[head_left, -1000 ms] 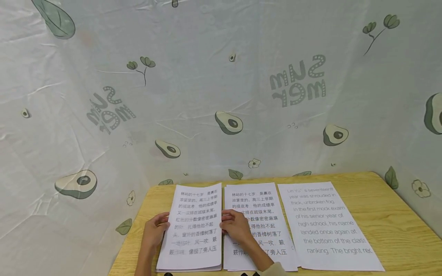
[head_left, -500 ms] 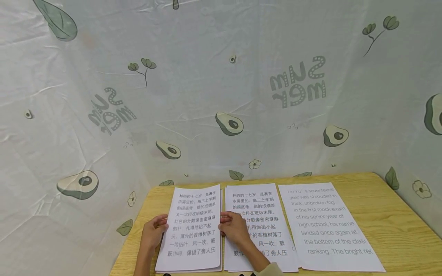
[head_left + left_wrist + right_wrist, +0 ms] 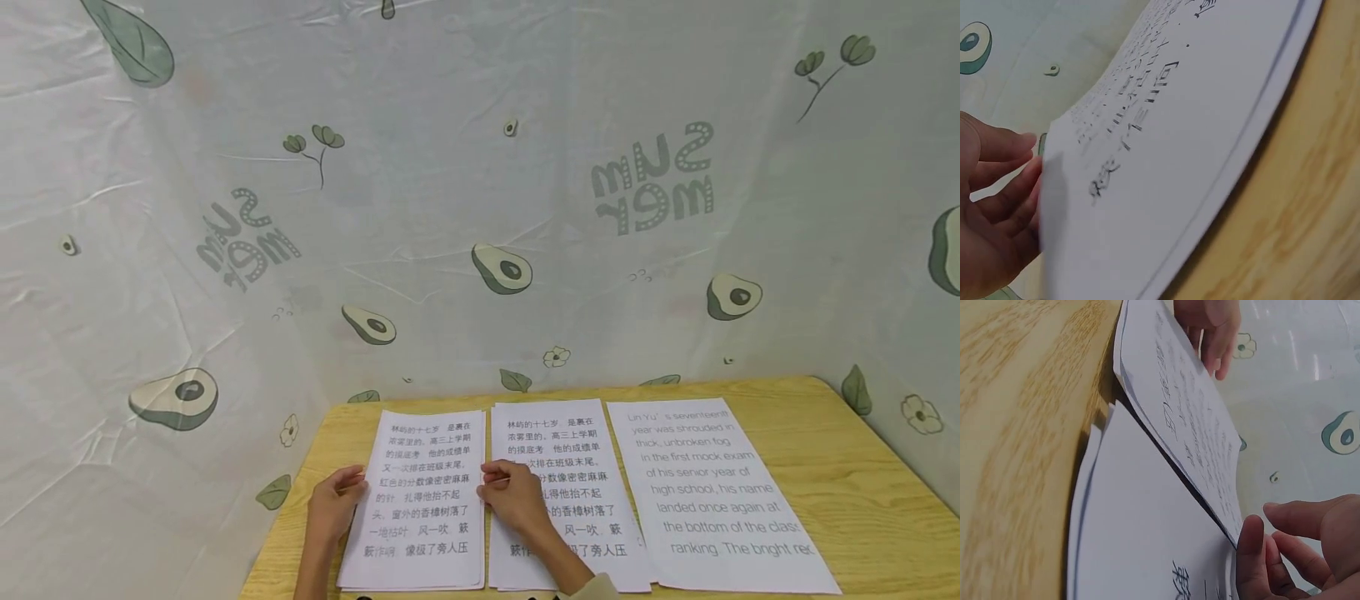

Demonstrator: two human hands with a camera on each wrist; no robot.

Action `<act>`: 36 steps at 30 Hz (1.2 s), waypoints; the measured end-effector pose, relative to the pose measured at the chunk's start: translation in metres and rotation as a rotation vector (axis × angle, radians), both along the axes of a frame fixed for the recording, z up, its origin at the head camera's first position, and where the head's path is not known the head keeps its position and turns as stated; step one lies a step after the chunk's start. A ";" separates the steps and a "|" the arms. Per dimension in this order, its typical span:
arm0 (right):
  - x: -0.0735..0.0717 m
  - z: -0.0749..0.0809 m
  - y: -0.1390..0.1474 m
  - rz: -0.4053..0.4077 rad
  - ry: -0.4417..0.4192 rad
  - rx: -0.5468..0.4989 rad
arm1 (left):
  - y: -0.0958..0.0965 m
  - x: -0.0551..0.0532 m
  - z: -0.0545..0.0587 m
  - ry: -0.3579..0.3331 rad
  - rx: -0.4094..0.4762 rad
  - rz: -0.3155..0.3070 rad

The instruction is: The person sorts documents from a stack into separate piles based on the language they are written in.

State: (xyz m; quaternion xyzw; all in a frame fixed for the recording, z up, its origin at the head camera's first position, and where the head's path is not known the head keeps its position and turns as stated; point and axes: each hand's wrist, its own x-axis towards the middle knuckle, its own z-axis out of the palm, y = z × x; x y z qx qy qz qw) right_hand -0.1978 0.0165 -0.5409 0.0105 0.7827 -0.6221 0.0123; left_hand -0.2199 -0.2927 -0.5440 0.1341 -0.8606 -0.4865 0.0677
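On the left of the desk lies a stack of paper (image 3: 420, 567) printed with Chinese characters. My left hand (image 3: 335, 504) is at the stack's left edge, fingertips right beside the paper. In the left wrist view the thumb (image 3: 1010, 145) stands off the page, and the other fingers reach the edge. My right hand (image 3: 516, 497) is at the opposite edge, over the middle paper stack (image 3: 592, 575) and hiding part of its text. The right wrist view shows a gap between thumb and forefinger with no paper in it.
Farther right lies a sheet printed in English (image 3: 720, 500), its left edge close to the middle stack. The wooden desk (image 3: 840, 483) extends to the right. A pale cloth with avocado prints (image 3: 502, 268) hangs behind.
The top sheet of the left stack, bowed and shifted slightly left before, now lies nearly even with the sheets below. The right hand's fingers have parted from its edge.
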 end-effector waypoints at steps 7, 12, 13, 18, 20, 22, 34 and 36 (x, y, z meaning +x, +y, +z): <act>0.006 0.003 0.020 0.022 -0.008 -0.010 | 0.015 0.008 0.015 0.065 -0.047 0.031; 0.013 0.006 0.042 0.006 -0.041 -0.012 | 0.048 0.007 0.022 0.091 -0.003 0.014; 0.014 0.007 0.046 -0.002 -0.044 -0.005 | 0.055 0.007 0.023 0.092 0.005 0.008; 0.020 0.011 0.072 -0.057 -0.060 0.025 | 0.090 0.007 0.018 0.079 0.044 -0.027; 0.022 0.012 0.083 -0.075 -0.069 0.027 | 0.102 0.007 0.015 0.074 0.053 -0.046; 0.023 0.012 0.093 -0.095 -0.076 0.035 | 0.114 0.008 0.013 0.071 0.064 -0.078; 0.026 0.013 0.158 -0.172 -0.134 0.087 | 0.164 0.004 0.002 -0.003 0.124 -0.308; 0.026 0.013 0.169 -0.184 -0.140 0.103 | 0.170 0.003 0.004 -0.003 0.137 -0.323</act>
